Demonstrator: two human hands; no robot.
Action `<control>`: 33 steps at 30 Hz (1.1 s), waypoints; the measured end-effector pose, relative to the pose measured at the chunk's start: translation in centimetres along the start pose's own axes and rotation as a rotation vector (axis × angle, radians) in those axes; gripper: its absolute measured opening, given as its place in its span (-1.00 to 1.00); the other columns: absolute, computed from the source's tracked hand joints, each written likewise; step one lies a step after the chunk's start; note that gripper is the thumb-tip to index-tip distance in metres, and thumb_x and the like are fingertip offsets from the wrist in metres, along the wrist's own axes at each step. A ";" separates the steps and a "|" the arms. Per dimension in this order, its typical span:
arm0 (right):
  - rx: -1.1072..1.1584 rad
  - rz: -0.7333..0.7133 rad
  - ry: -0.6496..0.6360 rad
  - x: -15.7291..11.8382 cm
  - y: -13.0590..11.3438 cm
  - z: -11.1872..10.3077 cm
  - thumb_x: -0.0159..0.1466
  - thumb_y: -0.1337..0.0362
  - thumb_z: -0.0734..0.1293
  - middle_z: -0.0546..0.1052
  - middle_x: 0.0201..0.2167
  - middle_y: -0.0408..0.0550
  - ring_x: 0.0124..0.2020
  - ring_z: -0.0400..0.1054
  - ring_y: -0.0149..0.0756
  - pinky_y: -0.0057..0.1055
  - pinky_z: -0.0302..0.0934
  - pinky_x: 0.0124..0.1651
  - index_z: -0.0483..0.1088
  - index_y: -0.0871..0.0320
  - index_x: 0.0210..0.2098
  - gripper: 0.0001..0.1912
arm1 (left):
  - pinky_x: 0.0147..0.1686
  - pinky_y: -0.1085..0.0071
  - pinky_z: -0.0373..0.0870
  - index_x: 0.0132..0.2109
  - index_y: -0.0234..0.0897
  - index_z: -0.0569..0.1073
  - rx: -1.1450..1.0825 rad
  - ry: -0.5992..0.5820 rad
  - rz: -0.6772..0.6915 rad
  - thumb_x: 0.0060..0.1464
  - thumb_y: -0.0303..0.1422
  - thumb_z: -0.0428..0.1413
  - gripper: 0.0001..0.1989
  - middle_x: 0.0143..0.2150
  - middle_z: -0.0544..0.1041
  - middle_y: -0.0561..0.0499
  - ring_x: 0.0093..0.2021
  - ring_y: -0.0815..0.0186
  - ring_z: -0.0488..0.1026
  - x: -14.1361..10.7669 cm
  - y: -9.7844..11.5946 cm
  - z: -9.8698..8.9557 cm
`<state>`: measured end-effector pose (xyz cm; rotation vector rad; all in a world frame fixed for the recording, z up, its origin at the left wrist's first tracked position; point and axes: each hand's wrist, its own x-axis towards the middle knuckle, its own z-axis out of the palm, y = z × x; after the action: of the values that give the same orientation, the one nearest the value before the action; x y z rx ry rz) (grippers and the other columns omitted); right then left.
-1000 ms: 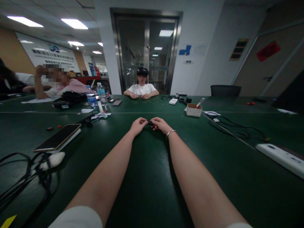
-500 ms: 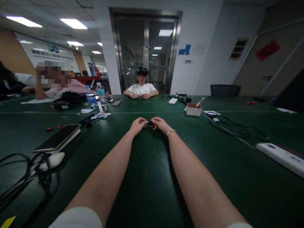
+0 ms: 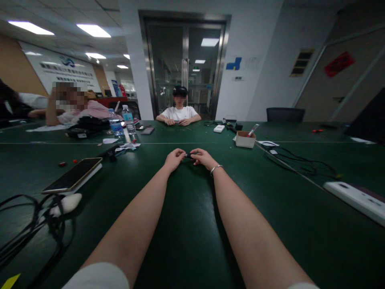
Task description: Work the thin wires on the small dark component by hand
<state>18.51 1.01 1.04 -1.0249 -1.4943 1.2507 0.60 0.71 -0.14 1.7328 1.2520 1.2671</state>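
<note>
Pinched in the closed fingertips of my left hand [image 3: 175, 160], a small dark piece [image 3: 188, 155] sits at the centre of the frame, bridging to my right hand [image 3: 205, 159]. My right thumb and fingers curve around its other end, slightly parted; whether they press on it I cannot tell. Compared with half a second ago, less of its black length shows by my right fingers, while my forearms stay put. Beneath, the green table [image 3: 192, 224] carries a phone [image 3: 73, 175] at left, a small open box [image 3: 245, 140] right of centre and a white power strip [image 3: 355, 199] at lower right. A person in white [image 3: 179, 114] sits opposite, before glass doors [image 3: 165, 56] at top centre.
</note>
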 end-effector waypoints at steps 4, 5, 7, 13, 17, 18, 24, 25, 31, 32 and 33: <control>0.019 -0.002 0.004 0.0 0.1 0.0 0.17 0.44 0.39 0.45 -0.62 -0.22 -0.74 0.23 -0.61 -0.64 0.29 -0.63 0.39 0.22 -0.25 -0.85 | -0.43 0.47 0.30 -0.21 -0.27 0.46 0.026 -0.012 0.006 0.05 -0.24 0.08 -0.78 -0.41 0.49 0.02 -0.43 0.38 0.41 0.0 0.1 -0.1; 0.025 -0.001 0.006 0.1 0.1 0.0 0.18 0.44 0.39 0.46 -0.62 -0.21 -0.74 0.23 -0.61 -0.63 0.30 -0.62 0.39 0.22 -0.25 -0.86 | -0.42 0.47 0.30 -0.20 -0.27 0.46 0.032 -0.015 0.006 0.04 -0.25 0.09 -0.78 -0.40 0.50 0.01 -0.41 0.37 0.42 0.0 0.0 -0.1; 0.029 0.003 0.009 0.1 0.1 0.0 0.19 0.45 0.37 0.46 -0.62 -0.21 -0.74 0.22 -0.61 -0.62 0.31 -0.61 0.39 0.23 -0.25 -0.87 | -0.40 0.46 0.31 -0.18 -0.27 0.47 0.043 -0.021 0.005 0.02 -0.27 0.11 -0.78 -0.37 0.52 0.00 -0.38 0.36 0.44 0.0 0.0 -0.2; 0.024 0.015 0.007 0.1 0.1 0.0 0.21 0.46 0.35 0.45 -0.62 -0.20 -0.74 0.23 -0.60 -0.61 0.32 -0.59 0.38 0.24 -0.24 -0.88 | -0.35 0.44 0.33 -0.16 -0.31 0.48 0.057 -0.027 0.001 0.02 -0.28 0.12 -0.76 -0.32 0.55 -0.05 -0.33 0.33 0.46 -0.1 0.1 -0.2; 0.020 0.009 0.009 0.0 0.0 0.0 0.21 0.47 0.34 0.46 -0.61 -0.19 -0.74 0.23 -0.60 -0.61 0.31 -0.60 0.38 0.23 -0.23 -0.87 | -0.33 0.43 0.35 -0.19 -0.33 0.49 0.060 0.018 -0.012 0.04 -0.30 0.11 -0.79 -0.31 0.55 -0.07 -0.34 0.34 0.47 -0.1 0.3 -0.1; 0.019 0.008 0.010 0.0 0.0 0.0 0.21 0.47 0.34 0.46 -0.61 -0.19 -0.74 0.23 -0.60 -0.61 0.31 -0.60 0.38 0.23 -0.23 -0.87 | -0.33 0.43 0.35 -0.20 -0.32 0.49 0.065 0.025 -0.014 0.04 -0.30 0.12 -0.79 -0.32 0.56 -0.07 -0.34 0.33 0.47 -0.1 0.3 0.0; 0.017 0.007 0.020 -0.1 -0.1 0.1 0.21 0.48 0.34 0.45 -0.60 -0.19 -0.74 0.22 -0.60 -0.60 0.31 -0.60 0.39 0.24 -0.23 -0.87 | -0.33 0.43 0.35 -0.23 -0.30 0.50 0.086 0.031 -0.034 0.05 -0.29 0.12 -0.81 -0.33 0.56 -0.05 -0.36 0.34 0.47 0.1 0.0 0.0; 0.016 0.005 0.020 -0.1 -0.2 0.1 0.20 0.47 0.34 0.45 -0.60 -0.19 -0.74 0.22 -0.60 -0.60 0.31 -0.60 0.39 0.23 -0.23 -0.86 | -0.34 0.44 0.35 -0.24 -0.30 0.50 0.089 0.031 -0.036 0.05 -0.28 0.12 -0.81 -0.33 0.57 -0.05 -0.36 0.34 0.47 0.1 0.0 0.0; 0.016 0.007 0.020 0.0 -0.1 0.0 0.20 0.49 0.34 0.44 -0.61 -0.21 -0.74 0.21 -0.61 -0.61 0.32 -0.60 0.39 0.23 -0.24 -0.87 | -0.37 0.45 0.33 -0.25 -0.31 0.50 0.098 0.034 -0.032 0.06 -0.28 0.10 -0.81 -0.35 0.56 -0.05 -0.41 0.37 0.45 0.1 0.1 0.0; 0.015 0.007 0.019 0.0 -0.1 0.0 0.20 0.49 0.33 0.44 -0.61 -0.21 -0.74 0.22 -0.60 -0.61 0.31 -0.60 0.39 0.23 -0.24 -0.87 | -0.37 0.45 0.33 -0.25 -0.31 0.50 0.096 0.032 -0.031 0.07 -0.28 0.09 -0.81 -0.35 0.56 -0.05 -0.41 0.37 0.45 0.1 0.0 0.1; 0.014 0.006 0.019 0.0 -0.1 0.0 0.20 0.49 0.33 0.44 -0.61 -0.21 -0.74 0.22 -0.60 -0.61 0.31 -0.60 0.39 0.23 -0.24 -0.87 | -0.37 0.45 0.33 -0.25 -0.31 0.50 0.095 0.031 -0.031 0.07 -0.28 0.09 -0.81 -0.35 0.56 -0.05 -0.40 0.36 0.45 0.2 0.0 0.1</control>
<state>18.46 0.98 1.15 -1.0301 -1.4677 1.2509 0.67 0.85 -0.09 1.7592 1.3712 1.2392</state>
